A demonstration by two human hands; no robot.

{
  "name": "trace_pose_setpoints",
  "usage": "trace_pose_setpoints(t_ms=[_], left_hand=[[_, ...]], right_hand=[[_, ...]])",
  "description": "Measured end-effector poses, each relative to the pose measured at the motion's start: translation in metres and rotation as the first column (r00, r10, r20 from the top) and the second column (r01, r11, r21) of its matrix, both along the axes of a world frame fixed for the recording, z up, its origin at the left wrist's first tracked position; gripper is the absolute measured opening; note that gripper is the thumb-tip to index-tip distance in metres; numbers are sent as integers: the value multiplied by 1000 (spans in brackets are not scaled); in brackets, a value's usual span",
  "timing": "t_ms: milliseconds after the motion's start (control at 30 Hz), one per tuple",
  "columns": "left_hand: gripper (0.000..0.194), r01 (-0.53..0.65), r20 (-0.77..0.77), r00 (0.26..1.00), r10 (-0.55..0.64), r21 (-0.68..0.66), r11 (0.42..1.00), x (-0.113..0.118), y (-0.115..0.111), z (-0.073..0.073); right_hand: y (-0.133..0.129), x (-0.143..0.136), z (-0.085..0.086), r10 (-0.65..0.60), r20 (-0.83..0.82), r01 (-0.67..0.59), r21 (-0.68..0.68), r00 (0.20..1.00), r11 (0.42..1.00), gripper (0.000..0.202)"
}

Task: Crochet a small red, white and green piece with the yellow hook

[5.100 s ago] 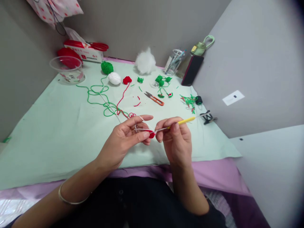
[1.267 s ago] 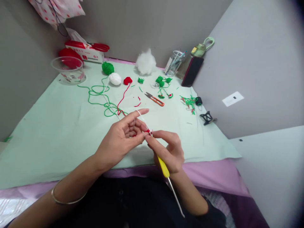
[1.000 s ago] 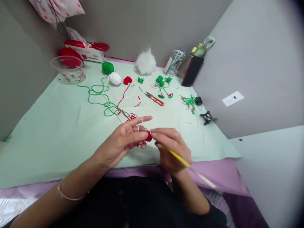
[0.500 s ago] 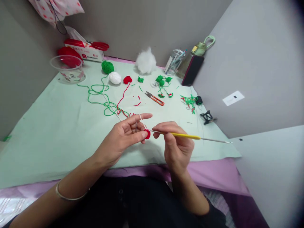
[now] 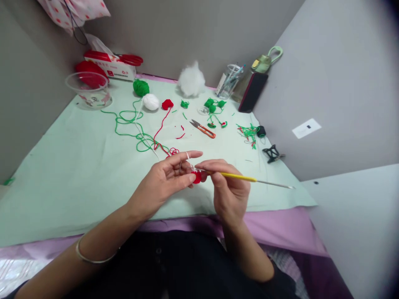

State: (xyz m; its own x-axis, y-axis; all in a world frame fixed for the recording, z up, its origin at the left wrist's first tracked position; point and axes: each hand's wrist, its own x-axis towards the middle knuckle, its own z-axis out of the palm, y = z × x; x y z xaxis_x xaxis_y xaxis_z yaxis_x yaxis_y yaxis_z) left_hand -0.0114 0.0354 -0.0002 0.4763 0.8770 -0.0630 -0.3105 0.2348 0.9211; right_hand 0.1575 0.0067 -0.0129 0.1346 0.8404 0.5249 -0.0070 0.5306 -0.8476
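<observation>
Between thumb and fingers, my left hand (image 5: 168, 176) pinches a small round red crochet piece (image 5: 196, 177). White yarn (image 5: 188, 156) loops over its raised index finger and runs down to the piece. My right hand (image 5: 230, 189) grips a crochet hook (image 5: 238, 177) with a yellow handle and a metal tip at each end. One tip meets the upper edge of the red piece, where some white shows; the exact stitch is too small to make out. Past my left hand lie a white yarn ball (image 5: 151, 102) and a small red yarn bundle (image 5: 167, 104).
Orange-handled thread snips (image 5: 204, 129) lie mid-table near small green crochet pieces (image 5: 212, 106). Loose green yarn (image 5: 124, 120) tangles at left. Along the back stand a plastic tub (image 5: 93, 97), tissue box (image 5: 116, 68), white stuffing (image 5: 191, 81), cup of pens (image 5: 230, 81) and phone (image 5: 253, 93).
The hook and my right hand have shifted left, the tip now lying across the red piece's top edge. My left hand and the red piece have moved slightly right.
</observation>
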Motion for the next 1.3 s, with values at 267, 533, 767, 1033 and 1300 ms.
trace_pose_setpoints(t_ms=[267, 533, 767, 1033, 1300], left_hand=[[50, -88, 146, 982, 121, -215, 973, 12, -7, -1], [33, -37, 125, 989, 74, -273, 961, 3, 4, 0], [31, -22, 78, 996, 32, -130, 991, 8, -2, 4], [33, -8, 34, 999, 11, -104, 995, 0, 1, 5], [30, -4, 16, 1000, 5, -80, 997, -3, 1, 6]], right_hand=[[-9, -9, -12, -348, 369, 241, 305, 862, 921, 37], [4, 7, -1, -65, -54, 64, -31, 996, 997, 16], [3, 3, -5, 21, -16, -23, -105, 1000, 994, 15], [6, 5, 1, 74, -209, -106, -147, 975, 983, 17], [1, 14, 6, 180, -136, -194, -97, 974, 976, 19]])
